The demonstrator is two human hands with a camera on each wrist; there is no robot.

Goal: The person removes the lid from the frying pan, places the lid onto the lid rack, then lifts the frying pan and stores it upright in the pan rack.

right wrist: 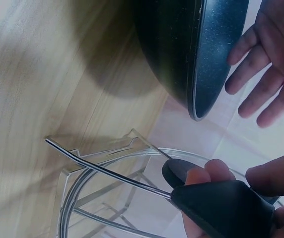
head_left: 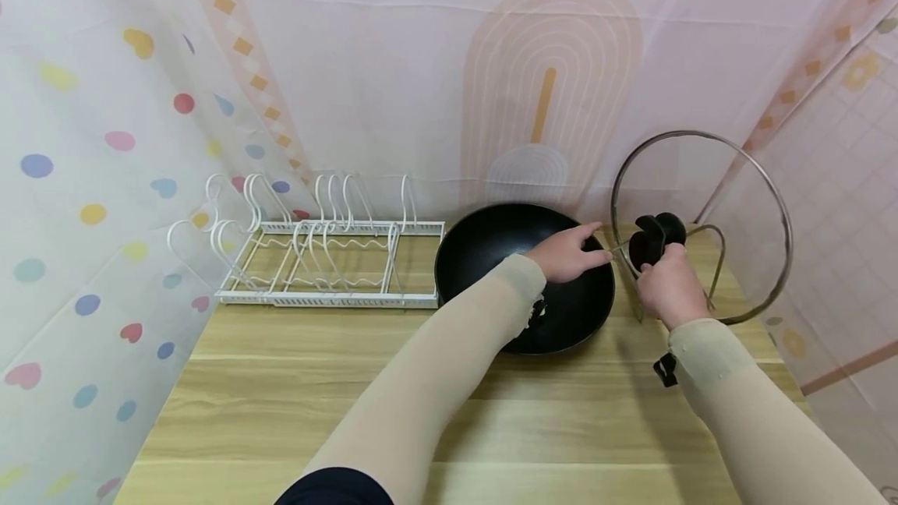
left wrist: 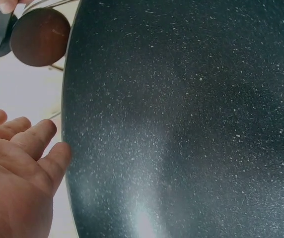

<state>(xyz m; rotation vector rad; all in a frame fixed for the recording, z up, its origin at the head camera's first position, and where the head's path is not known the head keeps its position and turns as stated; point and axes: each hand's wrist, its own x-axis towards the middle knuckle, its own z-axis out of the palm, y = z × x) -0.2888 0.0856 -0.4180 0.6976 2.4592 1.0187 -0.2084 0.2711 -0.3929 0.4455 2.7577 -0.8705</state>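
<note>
My right hand grips the black handle of a large clear lid with a steel rim, which stands tilted upright at the right. In the right wrist view, fingers and thumb close round this handle, and a thin metal rod runs out beside it. The lid's rim sits at a metal wire stand. My left hand reaches over a black wok, fingers spread and pointing toward the lid. The left wrist view has this hand beside the wok's speckled inner surface, holding nothing.
A white wire dish rack with upright loops lies left of the wok, close to its rim. Everything stands on a wood-grain table. Patterned cloth hangs behind and along both sides. A small black clip hangs by the right cuff.
</note>
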